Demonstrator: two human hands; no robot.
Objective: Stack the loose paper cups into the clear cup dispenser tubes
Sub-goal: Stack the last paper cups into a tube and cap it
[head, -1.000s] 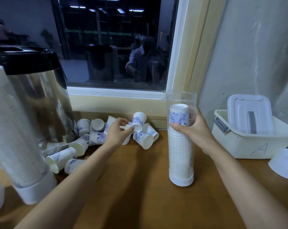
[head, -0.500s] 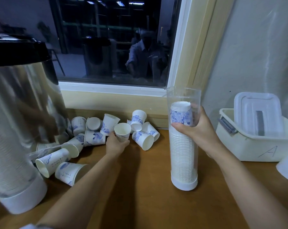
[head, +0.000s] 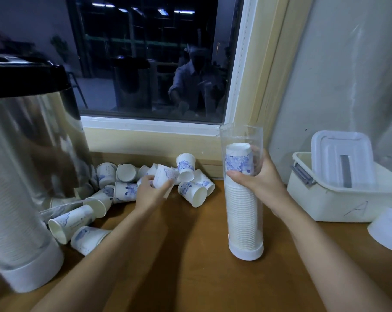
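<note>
Left hand (head: 150, 192) pinched a blue-printed white paper cup (head: 162, 176), best lowered mouth-down into the clear plastic dispenser tube (head: 241, 135) at 3 o'clock, which the right hand (head: 259, 179) gripped.

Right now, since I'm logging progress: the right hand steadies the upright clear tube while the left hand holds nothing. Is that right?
Not quite: the head view shows the left hand gripping a paper cup above the pile. The right hand does steady the upright clear tube.
</note>
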